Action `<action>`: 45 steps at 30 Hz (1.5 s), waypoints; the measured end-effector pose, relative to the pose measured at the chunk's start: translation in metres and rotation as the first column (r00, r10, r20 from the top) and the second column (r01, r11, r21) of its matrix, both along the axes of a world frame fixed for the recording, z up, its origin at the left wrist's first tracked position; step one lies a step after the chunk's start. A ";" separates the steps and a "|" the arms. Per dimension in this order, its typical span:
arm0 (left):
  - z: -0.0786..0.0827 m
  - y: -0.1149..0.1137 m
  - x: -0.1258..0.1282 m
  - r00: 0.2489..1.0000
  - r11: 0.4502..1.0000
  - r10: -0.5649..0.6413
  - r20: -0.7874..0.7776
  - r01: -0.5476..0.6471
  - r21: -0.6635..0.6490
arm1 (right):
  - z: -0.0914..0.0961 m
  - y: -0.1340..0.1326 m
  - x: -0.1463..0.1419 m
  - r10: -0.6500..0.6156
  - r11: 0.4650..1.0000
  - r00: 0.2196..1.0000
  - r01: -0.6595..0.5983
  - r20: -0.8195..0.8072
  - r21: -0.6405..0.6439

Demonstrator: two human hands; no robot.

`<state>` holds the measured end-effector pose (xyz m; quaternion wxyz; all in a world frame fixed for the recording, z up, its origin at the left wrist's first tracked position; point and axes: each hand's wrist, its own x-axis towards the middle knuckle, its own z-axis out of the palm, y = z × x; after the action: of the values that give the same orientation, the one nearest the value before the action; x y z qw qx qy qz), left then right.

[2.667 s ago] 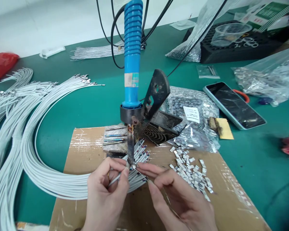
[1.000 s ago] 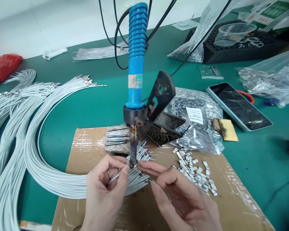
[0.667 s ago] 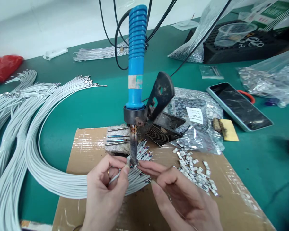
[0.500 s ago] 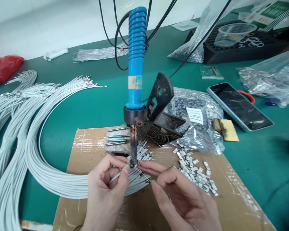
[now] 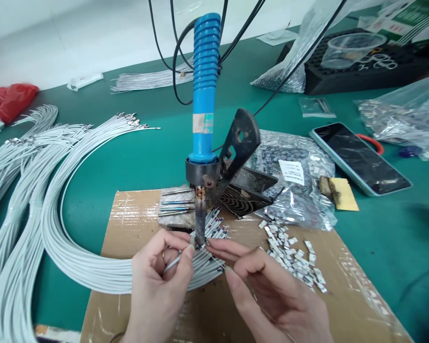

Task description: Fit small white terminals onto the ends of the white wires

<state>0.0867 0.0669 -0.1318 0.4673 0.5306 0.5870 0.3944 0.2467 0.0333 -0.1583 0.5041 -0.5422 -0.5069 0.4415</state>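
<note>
A blue-handled soldering iron [image 5: 204,95] stands upright in a dark metal stand [image 5: 236,166], tip down over a taped cardboard sheet [image 5: 128,224]. My left hand [image 5: 157,290] pinches one thin white wire [image 5: 173,261] and holds its end at the iron's tip. My right hand [image 5: 271,295] pinches a fine solder wire [image 5: 214,259] and brings it to the same tip from the right. Under both hands lies the fanned end of a white wire bundle [image 5: 214,226].
Long white wire bundles [image 5: 32,200] curve over the green table on the left. Small metal pieces [image 5: 293,257] lie scattered on the cardboard's right, beside a bag of them [image 5: 293,181]. A phone [image 5: 359,157], plastic bags [image 5: 403,119] and a black tray [image 5: 357,66] sit right and behind.
Both hands stay at the iron's tip with the same grips. The view has shifted slightly; nothing else has moved.
</note>
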 end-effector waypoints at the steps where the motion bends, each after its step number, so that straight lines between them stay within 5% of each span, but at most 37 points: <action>1: 0.000 0.000 0.000 1.000 1.000 0.004 -0.004 -0.004 -0.003 | 0.000 0.000 0.000 0.002 1.000 1.000 -0.002 0.002 -0.002; 22: -0.002 0.000 -0.002 1.000 1.000 -0.011 0.024 0.012 -0.027 | -0.002 -0.002 0.001 0.017 0.998 1.000 -0.016 0.010 -0.053; 45: -0.001 0.000 -0.005 1.000 1.000 -0.003 0.012 0.003 0.004 | 0.000 0.000 0.000 -0.012 0.999 1.000 0.012 -0.008 0.035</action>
<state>0.0813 0.0669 -0.1324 0.4704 0.5301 0.5823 0.3982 0.2469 0.0333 -0.1581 0.5181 -0.5346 -0.5093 0.4316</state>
